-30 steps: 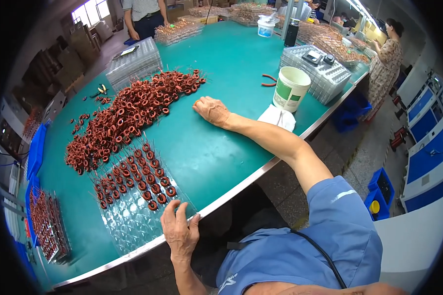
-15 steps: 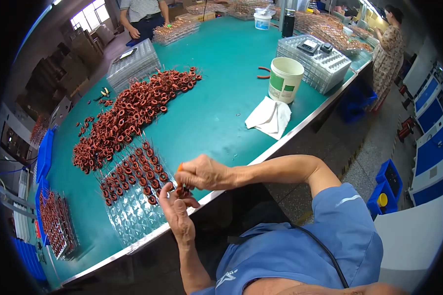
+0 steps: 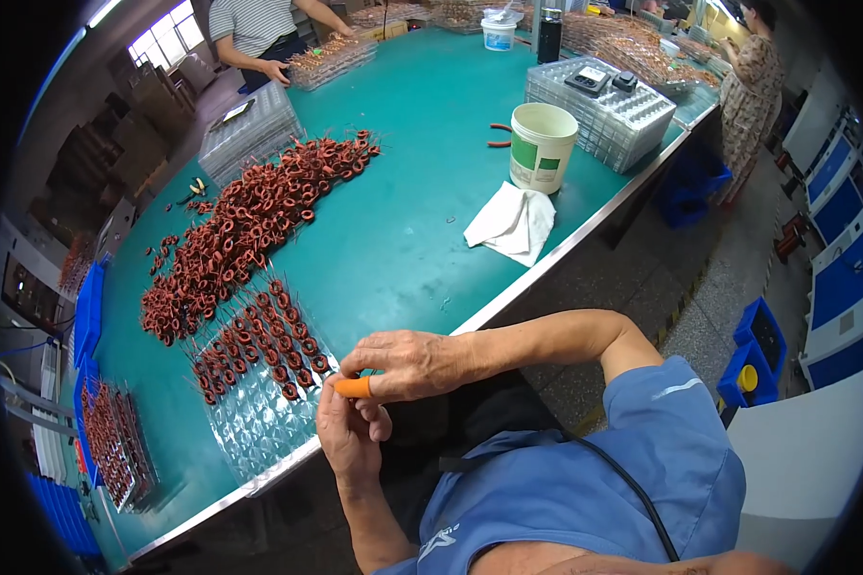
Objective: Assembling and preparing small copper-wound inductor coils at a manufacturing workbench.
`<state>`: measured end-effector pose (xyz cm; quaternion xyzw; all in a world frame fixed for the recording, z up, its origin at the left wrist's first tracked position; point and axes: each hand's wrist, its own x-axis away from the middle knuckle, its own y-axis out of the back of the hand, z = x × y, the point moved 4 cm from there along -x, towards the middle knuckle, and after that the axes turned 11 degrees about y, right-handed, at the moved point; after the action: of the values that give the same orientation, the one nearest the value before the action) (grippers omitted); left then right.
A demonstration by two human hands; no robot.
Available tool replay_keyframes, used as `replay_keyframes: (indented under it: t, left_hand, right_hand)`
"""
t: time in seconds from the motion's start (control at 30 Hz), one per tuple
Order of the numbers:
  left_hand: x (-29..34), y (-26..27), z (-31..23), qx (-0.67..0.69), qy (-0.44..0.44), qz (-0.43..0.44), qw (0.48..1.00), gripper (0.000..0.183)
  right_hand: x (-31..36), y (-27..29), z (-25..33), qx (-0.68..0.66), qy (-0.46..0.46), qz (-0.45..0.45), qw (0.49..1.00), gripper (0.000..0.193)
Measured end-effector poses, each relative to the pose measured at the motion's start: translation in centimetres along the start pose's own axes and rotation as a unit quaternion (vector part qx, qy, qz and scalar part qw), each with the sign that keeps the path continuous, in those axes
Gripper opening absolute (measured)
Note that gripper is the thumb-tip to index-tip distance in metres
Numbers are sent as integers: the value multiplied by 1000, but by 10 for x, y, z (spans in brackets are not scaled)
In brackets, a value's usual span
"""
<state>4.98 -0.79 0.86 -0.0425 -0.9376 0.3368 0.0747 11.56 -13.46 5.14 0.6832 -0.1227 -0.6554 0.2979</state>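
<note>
At the table's near edge both of my hands meet with fingers closed. My left hand [image 3: 350, 439] is curled upward, its fingertips pinched round a red-brown ring coil that is almost wholly hidden now. My right hand [image 3: 408, 364] bends over it from the right, an orange finger cot [image 3: 353, 387] on one finger; what its fingertips grip is hidden. Just left of them lies a clear plastic tray [image 3: 259, 436], with upright ring coils [image 3: 273, 335] in rows across its far part, their thin wire ends sticking up. Behind it a large heap of loose ring coils [image 3: 249, 225] spreads over the table.
On the green table [image 3: 403, 220] stand a white bucket [image 3: 542, 149], a white cloth [image 3: 513, 222], red-handled pliers [image 3: 500, 135] and stacked clear trays [image 3: 599, 110]. A filled tray [image 3: 117, 446] stands at the left. Two people work at the far side.
My right hand has turned and lowered onto the left fingertips, covering the coil seen between the hands before. The far person's hands have moved to a tray. The view has shifted slightly.
</note>
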Motion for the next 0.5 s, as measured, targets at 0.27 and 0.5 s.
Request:
replay_keyframes:
  t: [0.27, 0.5]
  left_hand:
    - [3, -16, 9, -49, -43, -71, 995, 40]
    - [9, 2, 8, -54, -79, -67, 993, 24]
  right_hand:
    - [5, 1, -4, -132, -169, -25, 977, 36]
    - [14, -10, -8, -322, -346, -59, 879, 55]
